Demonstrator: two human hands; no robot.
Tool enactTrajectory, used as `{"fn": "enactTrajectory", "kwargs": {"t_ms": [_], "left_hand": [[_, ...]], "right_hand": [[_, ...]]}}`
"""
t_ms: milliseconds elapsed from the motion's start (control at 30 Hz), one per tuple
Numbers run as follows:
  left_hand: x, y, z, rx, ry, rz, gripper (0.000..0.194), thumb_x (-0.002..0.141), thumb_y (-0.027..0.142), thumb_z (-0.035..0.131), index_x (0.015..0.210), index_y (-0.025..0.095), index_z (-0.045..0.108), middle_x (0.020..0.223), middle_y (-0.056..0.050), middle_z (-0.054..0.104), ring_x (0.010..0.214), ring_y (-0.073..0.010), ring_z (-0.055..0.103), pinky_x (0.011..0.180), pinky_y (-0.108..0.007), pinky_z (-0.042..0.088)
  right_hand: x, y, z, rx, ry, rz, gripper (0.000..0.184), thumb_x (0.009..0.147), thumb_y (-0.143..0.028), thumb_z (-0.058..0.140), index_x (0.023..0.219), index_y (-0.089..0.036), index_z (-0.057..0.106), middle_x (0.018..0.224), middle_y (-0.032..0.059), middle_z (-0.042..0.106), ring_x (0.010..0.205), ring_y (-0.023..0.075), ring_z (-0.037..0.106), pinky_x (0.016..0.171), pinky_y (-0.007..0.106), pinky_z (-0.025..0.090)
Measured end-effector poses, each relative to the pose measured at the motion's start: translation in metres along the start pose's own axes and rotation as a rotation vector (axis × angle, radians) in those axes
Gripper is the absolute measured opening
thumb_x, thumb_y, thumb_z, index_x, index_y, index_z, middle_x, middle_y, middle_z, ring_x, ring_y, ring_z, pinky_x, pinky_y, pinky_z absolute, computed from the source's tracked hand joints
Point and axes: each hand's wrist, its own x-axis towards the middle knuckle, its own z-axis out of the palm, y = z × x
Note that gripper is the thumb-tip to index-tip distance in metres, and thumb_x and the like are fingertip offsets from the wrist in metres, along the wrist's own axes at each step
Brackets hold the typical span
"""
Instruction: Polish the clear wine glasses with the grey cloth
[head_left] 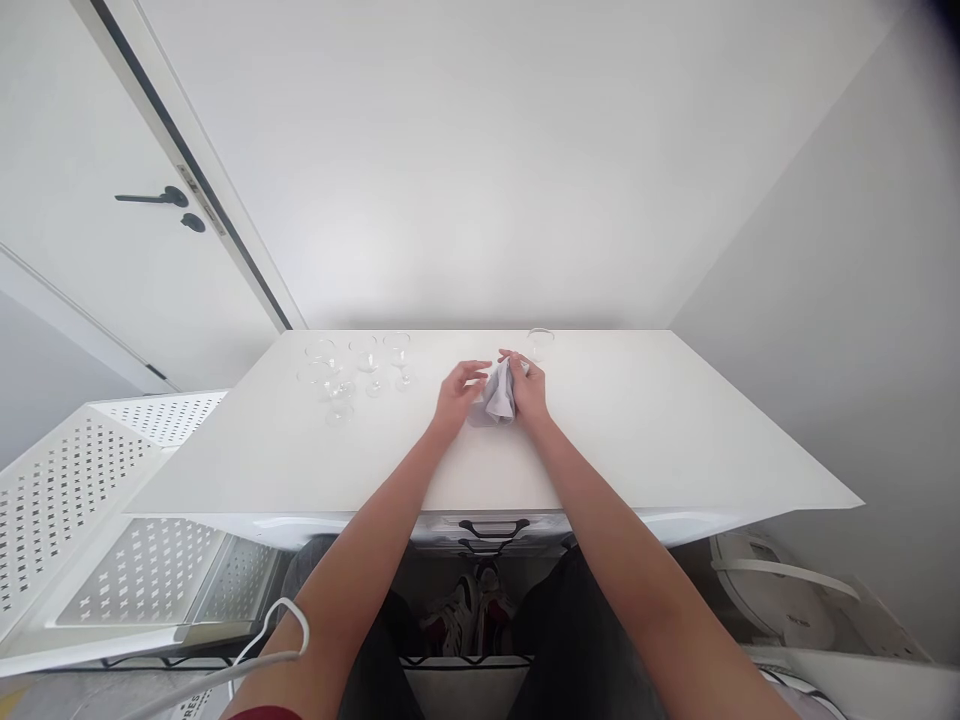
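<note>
A light grey cloth (500, 393) is bunched up near the middle of the white tabletop, with its lower part hanging to or lying on the surface. My right hand (529, 388) is closed on the cloth from the right side, thumb and fingers pinching its upper part. Just left of the cloth, my left hand (459, 390) has its fingers stretched out and apart; whether the fingertips touch the fabric is unclear. Right behind my right hand shows the rim of a clear glass (540, 344), its lower part hidden by the hand.
Several clear stemmed glasses (367, 362) stand at the left of the tabletop (637, 440). A plain wall rises behind it. White perforated panels (67, 490) are at the left, below a door with a dark handle (154, 197). Drawers with black handles (493, 530) lie under the front edge.
</note>
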Motion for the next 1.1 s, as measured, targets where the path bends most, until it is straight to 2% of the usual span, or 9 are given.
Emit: {"fn": "enactTrajectory", "kwargs": {"t_ms": [100,167,233,400,533,633,767,867,1100], "left_hand": [[-0.003,-0.003,0.007,0.261,-0.039,-0.005,0.045,0.076,0.037,0.081,0.117,0.027,0.067,0.128,-0.008,0.067,0.111,-0.0271,0.064,0.095,-0.043,0.051],[-0.003,-0.005,0.008,0.323,0.043,-0.032,0.035,0.079,0.039,0.079,0.109,0.026,0.068,0.117,-0.007,0.070,0.104,-0.0255,0.065,0.093,-0.042,0.051],[-0.002,-0.005,0.007,0.315,0.109,-0.064,0.022,0.086,0.043,0.071,0.097,0.024,0.068,0.104,-0.006,0.071,0.096,-0.0230,0.066,0.088,-0.040,0.051],[-0.002,-0.003,0.005,0.239,0.074,-0.117,0.030,0.088,0.053,0.068,0.093,0.023,0.063,0.088,-0.002,0.068,0.072,-0.0160,0.059,0.066,-0.030,0.046],[-0.002,-0.006,0.001,0.253,0.274,-0.129,0.035,0.093,0.060,0.058,0.089,0.025,0.053,0.065,0.004,0.049,0.057,-0.0130,0.045,0.057,-0.027,0.038],[0.000,-0.009,-0.003,0.137,0.356,-0.154,0.035,0.097,0.061,0.050,0.093,0.027,0.047,0.067,0.005,0.046,0.058,-0.0132,0.044,0.055,-0.026,0.037],[0.002,-0.011,-0.007,0.059,0.415,-0.131,0.029,0.098,0.049,0.050,0.085,0.024,0.044,0.077,0.002,0.048,0.068,-0.0137,0.045,0.059,-0.025,0.038],[0.002,-0.011,-0.008,0.166,0.462,-0.165,0.025,0.094,0.037,0.054,0.076,0.023,0.041,0.070,0.003,0.040,0.064,-0.0141,0.039,0.059,-0.027,0.033],[0.000,-0.006,-0.004,0.147,0.136,-0.267,0.014,0.085,0.033,0.064,0.098,0.027,0.061,0.070,0.003,0.058,0.064,-0.0154,0.050,0.061,-0.027,0.037]], "right_hand": [[0.001,0.001,0.000,-0.026,0.009,-0.014,0.046,0.083,-0.065,0.066,0.101,-0.024,0.078,0.103,0.0039,0.071,0.077,0.0163,0.059,0.066,0.028,0.048],[0.002,0.002,-0.001,-0.017,0.001,-0.005,0.045,0.083,-0.064,0.067,0.098,-0.024,0.078,0.099,0.0034,0.071,0.074,0.0156,0.058,0.064,0.028,0.047],[0.003,0.003,-0.002,0.017,-0.021,0.020,0.044,0.083,-0.064,0.067,0.099,-0.024,0.078,0.095,0.0024,0.070,0.072,0.0148,0.057,0.065,0.028,0.048],[0.004,0.002,-0.002,0.117,-0.139,0.086,0.044,0.083,-0.060,0.070,0.109,-0.026,0.074,0.101,0.0024,0.069,0.084,0.0163,0.061,0.075,0.029,0.052],[-0.001,0.000,-0.001,0.110,-0.246,0.129,0.071,0.075,-0.052,0.081,0.139,-0.034,0.056,0.120,0.0037,0.066,0.104,0.0198,0.064,0.089,0.032,0.054],[-0.003,0.001,-0.001,0.018,-0.328,0.097,0.093,0.063,-0.036,0.091,0.145,-0.037,0.048,0.134,0.0039,0.062,0.109,0.0209,0.063,0.092,0.033,0.053],[0.001,0.004,-0.004,-0.029,-0.172,0.033,0.033,0.076,-0.046,0.078,0.098,-0.024,0.070,0.095,0.0021,0.068,0.085,0.0179,0.061,0.074,0.029,0.051],[0.005,0.006,-0.008,0.011,-0.067,0.036,0.036,0.082,-0.057,0.069,0.078,-0.022,0.063,0.077,0.0007,0.061,0.073,0.0165,0.054,0.064,0.027,0.046],[0.004,0.006,-0.008,-0.004,0.058,0.023,0.047,0.085,-0.070,0.063,0.075,-0.024,0.057,0.072,-0.0005,0.057,0.069,0.0167,0.051,0.062,0.029,0.046]]}}
